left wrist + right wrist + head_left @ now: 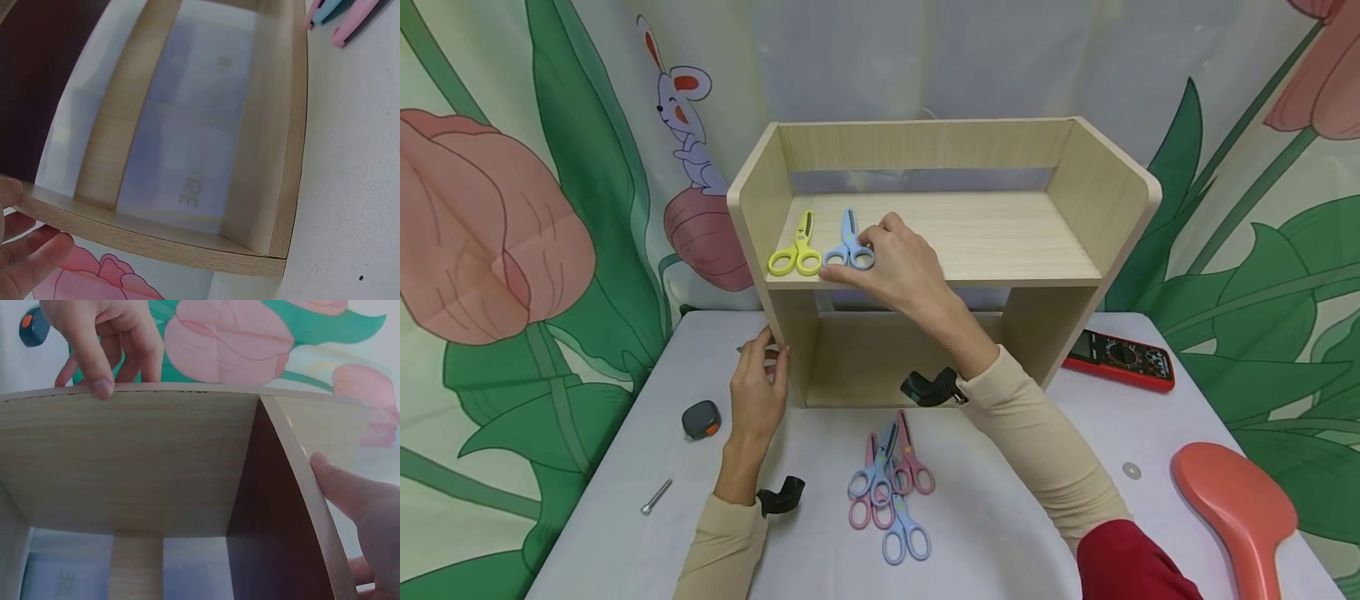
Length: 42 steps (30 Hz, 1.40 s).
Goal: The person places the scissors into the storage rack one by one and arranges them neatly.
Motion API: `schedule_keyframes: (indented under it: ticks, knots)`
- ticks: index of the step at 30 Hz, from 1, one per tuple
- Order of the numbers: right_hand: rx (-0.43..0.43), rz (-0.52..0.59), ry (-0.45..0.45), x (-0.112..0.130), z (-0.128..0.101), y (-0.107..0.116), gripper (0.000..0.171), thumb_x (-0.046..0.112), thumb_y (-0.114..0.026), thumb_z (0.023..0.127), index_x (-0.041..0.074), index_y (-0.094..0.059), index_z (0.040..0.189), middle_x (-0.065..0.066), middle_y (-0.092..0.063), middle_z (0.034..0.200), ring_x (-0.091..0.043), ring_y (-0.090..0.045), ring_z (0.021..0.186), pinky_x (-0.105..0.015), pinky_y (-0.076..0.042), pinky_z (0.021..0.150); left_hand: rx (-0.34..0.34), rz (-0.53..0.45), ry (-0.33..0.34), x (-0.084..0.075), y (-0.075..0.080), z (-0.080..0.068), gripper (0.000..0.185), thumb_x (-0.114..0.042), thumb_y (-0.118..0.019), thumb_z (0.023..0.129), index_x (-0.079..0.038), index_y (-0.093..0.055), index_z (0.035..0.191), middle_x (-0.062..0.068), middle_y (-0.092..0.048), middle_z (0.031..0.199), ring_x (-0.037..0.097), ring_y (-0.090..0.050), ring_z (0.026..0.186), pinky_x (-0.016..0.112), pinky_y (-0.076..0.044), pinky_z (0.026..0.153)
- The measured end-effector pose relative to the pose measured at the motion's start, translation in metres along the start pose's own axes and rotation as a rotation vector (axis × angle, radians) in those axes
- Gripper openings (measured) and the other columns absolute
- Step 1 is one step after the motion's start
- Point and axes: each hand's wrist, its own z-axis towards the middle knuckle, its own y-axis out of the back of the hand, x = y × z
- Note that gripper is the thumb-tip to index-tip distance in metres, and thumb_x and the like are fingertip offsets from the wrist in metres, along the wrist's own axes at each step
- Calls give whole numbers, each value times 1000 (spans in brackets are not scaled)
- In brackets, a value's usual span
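A pair of light blue scissors (848,242) lies on the upper board of a pale wooden shelf (985,237), blades toward the back. My right hand (904,262) has its thumb and fingertips around their handles, with the thumb by the board's front edge. Just left of them lie yellow scissors (797,247), pointing the same way. My left hand (760,387) grips the shelf's left side panel low down; in the right wrist view its thumb (100,384) presses the panel edge and its fingers sit outside.
Several pink and blue scissors (887,492) lie piled in front of the shelf. A tape measure (702,419) and a metal bolt (657,497) are on the left. Rightward are a red multimeter (1120,358), a small grey disc (1131,471) and a coral paddle-shaped object (1236,500).
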Motion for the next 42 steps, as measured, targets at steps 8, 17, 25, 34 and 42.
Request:
schedule_keyframes:
  ticks: [8, 17, 25, 34, 42]
  knots:
    - [-73, -7, 70, -7, -16, 3, 77, 58, -78, 79, 1, -64, 128, -13, -59, 115, -23, -57, 92, -35, -54, 78, 7, 1, 4, -1, 0, 0, 43, -10, -65, 97, 0, -53, 137, 20, -64, 115, 32, -70, 95, 44, -65, 73]
    - [-302, 156, 416, -22, -53, -2, 50, 30, -83, 81, -3, -67, 116, -13, -60, 99, -25, -57, 85, -34, -50, 73, -1, 9, -2, 1, 1, 3, 40, -11, -65, 97, 1, -55, 134, 21, -64, 113, 32, -70, 94, 43, -65, 72]
    - [-273, 115, 427, -39, -97, -22, 59, 36, -86, 76, 1, -67, 121, -11, -63, 106, -22, -55, 90, -35, -48, 76, -6, 6, -2, 2, 2, 4, 40, -9, -64, 98, 2, -54, 134, 21, -64, 113, 35, -70, 95, 44, -64, 72]
    - [-122, 70, 280, -64, -150, -57, 70, 46, -84, 75, 5, -64, 127, -7, -63, 114, -23, -59, 107, -40, -53, 90, 0, -3, 9, 3, 2, 2, 40, -11, -65, 98, 1, -55, 135, 21, -64, 113, 32, -70, 95, 43, -65, 73]
    - [29, 13, 119, -91, -188, -91, 72, 54, -81, 76, 8, -63, 129, -5, -62, 118, -23, -59, 110, -42, -56, 92, 4, -12, 8, 2, -1, 0, 40, -10, -65, 97, 1, -55, 135, 21, -64, 113, 32, -70, 95, 44, -65, 73]
